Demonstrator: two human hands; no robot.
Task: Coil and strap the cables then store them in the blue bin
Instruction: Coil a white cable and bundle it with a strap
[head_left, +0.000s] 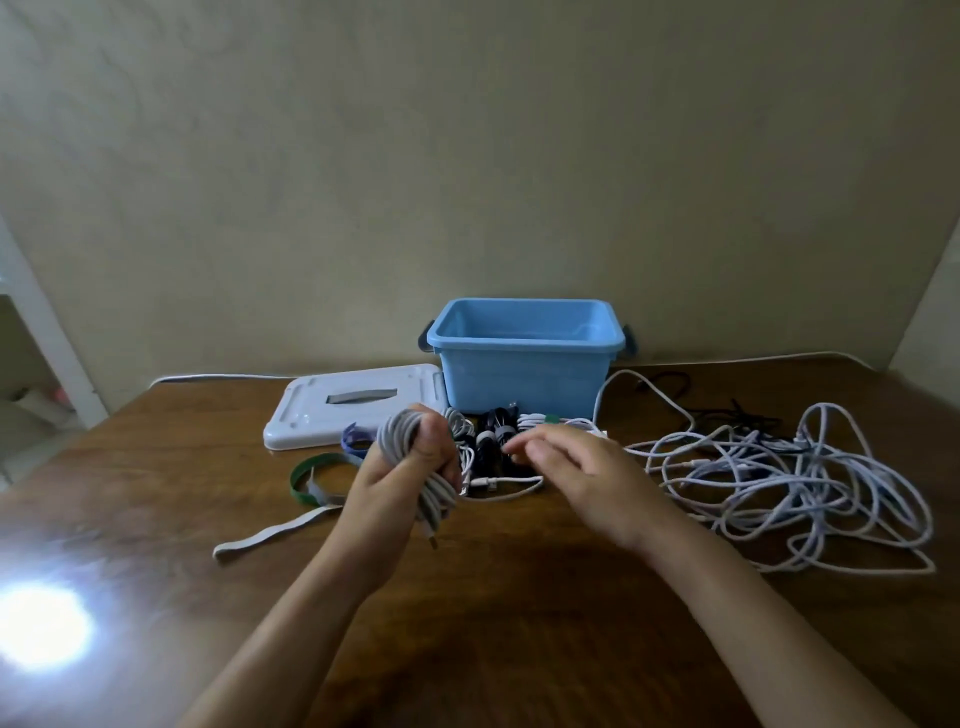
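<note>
Grey-white coiled cable (415, 467) sat bunched in the left hand (400, 467), fingers curled tight around it above the wooden table (519, 623), while the right hand (576, 467) hovered just beside it with fingers loosely spread, holding nothing. Behind the hands lay a few strapped bundles (493, 436) just before the blue bin (524, 358), its white lid (353, 405) to the left. Loose straps (311, 480) lay left, and a tangled white cable pile (789, 478) right.
</note>
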